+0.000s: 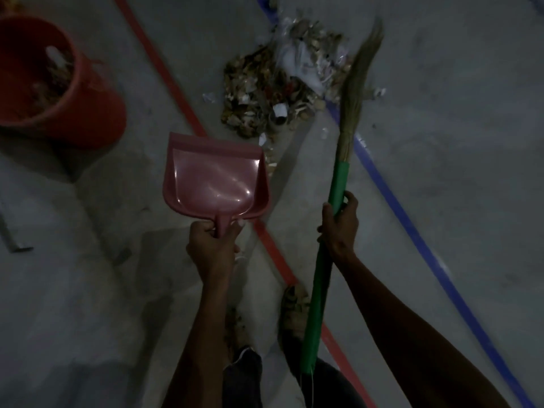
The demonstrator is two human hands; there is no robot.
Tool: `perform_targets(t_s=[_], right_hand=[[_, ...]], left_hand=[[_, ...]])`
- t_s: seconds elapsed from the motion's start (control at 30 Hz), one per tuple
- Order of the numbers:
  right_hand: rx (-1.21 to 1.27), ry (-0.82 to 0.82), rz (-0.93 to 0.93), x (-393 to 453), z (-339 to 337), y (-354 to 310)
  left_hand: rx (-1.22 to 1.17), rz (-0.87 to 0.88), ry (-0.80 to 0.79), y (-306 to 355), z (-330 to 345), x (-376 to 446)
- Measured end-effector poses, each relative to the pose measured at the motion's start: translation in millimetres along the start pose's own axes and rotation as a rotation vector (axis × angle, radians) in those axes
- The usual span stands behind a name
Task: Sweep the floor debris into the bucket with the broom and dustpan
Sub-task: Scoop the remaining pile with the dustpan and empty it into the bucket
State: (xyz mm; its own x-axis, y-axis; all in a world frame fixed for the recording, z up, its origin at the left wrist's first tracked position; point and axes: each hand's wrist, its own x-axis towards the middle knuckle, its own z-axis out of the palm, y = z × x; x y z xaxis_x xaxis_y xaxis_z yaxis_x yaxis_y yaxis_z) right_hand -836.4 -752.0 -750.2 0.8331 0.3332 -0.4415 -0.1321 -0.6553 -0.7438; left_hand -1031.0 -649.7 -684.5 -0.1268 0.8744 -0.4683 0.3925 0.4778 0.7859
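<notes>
A pink dustpan (215,178) hangs above the grey floor, empty, its mouth facing the pile; my left hand (213,245) grips its short handle. My right hand (340,225) is closed on the green handle of a grass broom (351,95), whose bristles rest along the right side of a heap of dry leaves, paper scraps and other debris (279,83). The debris lies just beyond the dustpan's front edge. An orange bucket (88,92) stands at the upper left with some debris inside it.
A red floor line (164,72) and a blue floor line (412,231) run diagonally across the concrete. My two shoes (294,307) are below the hands. A metal piece (14,242) lies at the left edge.
</notes>
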Motion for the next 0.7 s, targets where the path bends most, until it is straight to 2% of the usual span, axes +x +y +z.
perform_targets(t_s=[0.2, 0.33, 0.43, 0.57, 0.7], right_hand=[[-0.099, 0.030, -0.046, 86.6, -26.8, -44.5], [-0.180, 0.085, -0.138, 155.9, -25.3, -68.4], [-0.232, 0.077, -0.231, 202.2, -20.9, -79.9], [-0.297, 0.034, -0.340, 255.5, -14.1, -91.4], [-0.437, -0.012, -0.460, 300.7, -9.7, -93.9]], left_hand=[[0.022, 0.022, -0.002, 39.4, 68.1, 42.9], [0.006, 0.069, -0.134, 81.1, 115.7, 74.6], [0.004, 0.071, -0.173, 100.2, 139.3, 94.7], [0.015, 0.071, -0.153, 115.0, 162.6, 110.3], [0.044, 0.042, -0.061, 109.9, 189.0, 116.4]])
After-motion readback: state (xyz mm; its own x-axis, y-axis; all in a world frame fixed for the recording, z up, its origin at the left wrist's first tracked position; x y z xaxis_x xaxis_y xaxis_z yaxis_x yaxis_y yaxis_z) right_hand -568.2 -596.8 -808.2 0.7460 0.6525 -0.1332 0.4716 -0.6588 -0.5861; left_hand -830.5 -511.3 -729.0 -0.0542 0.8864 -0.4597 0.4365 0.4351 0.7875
